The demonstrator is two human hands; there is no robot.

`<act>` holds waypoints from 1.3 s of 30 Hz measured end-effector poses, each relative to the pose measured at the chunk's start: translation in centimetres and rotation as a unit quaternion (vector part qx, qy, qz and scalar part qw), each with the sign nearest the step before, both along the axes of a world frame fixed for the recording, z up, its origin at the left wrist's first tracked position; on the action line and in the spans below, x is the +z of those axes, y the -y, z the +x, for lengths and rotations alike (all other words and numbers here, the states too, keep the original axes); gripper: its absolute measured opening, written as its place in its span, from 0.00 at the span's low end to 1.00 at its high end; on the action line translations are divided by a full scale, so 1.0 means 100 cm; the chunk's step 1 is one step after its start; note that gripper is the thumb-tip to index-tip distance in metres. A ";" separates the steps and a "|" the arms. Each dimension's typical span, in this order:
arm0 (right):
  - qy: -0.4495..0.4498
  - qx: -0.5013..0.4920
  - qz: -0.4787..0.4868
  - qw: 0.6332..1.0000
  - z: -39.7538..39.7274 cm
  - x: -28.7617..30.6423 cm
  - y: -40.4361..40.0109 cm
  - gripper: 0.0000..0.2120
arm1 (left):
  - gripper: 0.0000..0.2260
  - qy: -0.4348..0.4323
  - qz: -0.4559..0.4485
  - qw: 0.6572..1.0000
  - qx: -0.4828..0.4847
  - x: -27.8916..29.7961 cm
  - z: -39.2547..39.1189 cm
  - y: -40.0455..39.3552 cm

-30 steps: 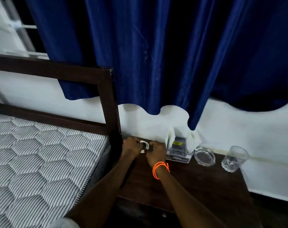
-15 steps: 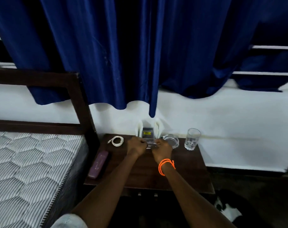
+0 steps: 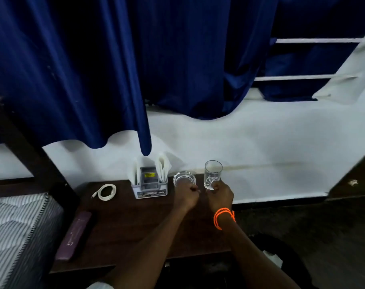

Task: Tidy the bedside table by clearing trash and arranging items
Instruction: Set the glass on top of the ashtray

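Note:
The dark wooden bedside table (image 3: pixel 123 230) stands against a white wall. My right hand (image 3: pixel 220 196), with orange bands on the wrist, grips the base of a clear drinking glass (image 3: pixel 213 174) at the table's back right corner. My left hand (image 3: pixel 186 196) is curled at the near rim of a round glass ashtray (image 3: pixel 184 177); whether it grips the rim is unclear. Left of the ashtray stands a clear organiser box (image 3: pixel 150 183) with white tissues. A coiled white cable (image 3: pixel 107 191) lies at the back left. A maroon flat case (image 3: pixel 77 234) lies along the left edge.
A bed with a grey patterned mattress (image 3: pixel 12 232) and a dark wooden bedpost (image 3: pixel 37 161) borders the table on the left. A blue curtain (image 3: pixel 119 69) hangs above, its tip just over the organiser. Dark floor (image 3: pixel 312 236) lies to the right.
Both hands moved right from the organiser box to the ashtray and the glass. My right hand has taken hold of the glass. The view shifted right.

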State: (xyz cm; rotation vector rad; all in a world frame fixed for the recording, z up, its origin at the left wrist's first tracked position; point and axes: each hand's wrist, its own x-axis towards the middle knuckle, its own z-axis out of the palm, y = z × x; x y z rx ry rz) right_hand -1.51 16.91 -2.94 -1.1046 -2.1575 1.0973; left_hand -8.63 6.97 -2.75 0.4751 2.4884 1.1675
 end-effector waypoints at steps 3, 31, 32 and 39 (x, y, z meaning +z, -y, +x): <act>0.001 -0.020 -0.008 1.000 -0.011 -0.010 -0.026 0.13 | 0.15 0.007 0.033 0.999 0.005 -0.005 -0.008 -0.025; -0.077 0.059 -0.006 0.995 -0.039 0.026 -0.054 0.23 | 0.25 -0.086 0.149 0.985 -0.017 0.026 -0.049 -0.060; -0.078 0.064 -0.003 0.995 -0.042 0.031 -0.051 0.24 | 0.24 -0.088 0.156 0.984 -0.013 0.032 -0.051 -0.056; -0.086 0.091 -0.007 0.992 -0.067 0.053 -0.023 0.26 | 0.21 -0.106 0.159 0.981 0.001 0.054 -0.073 -0.023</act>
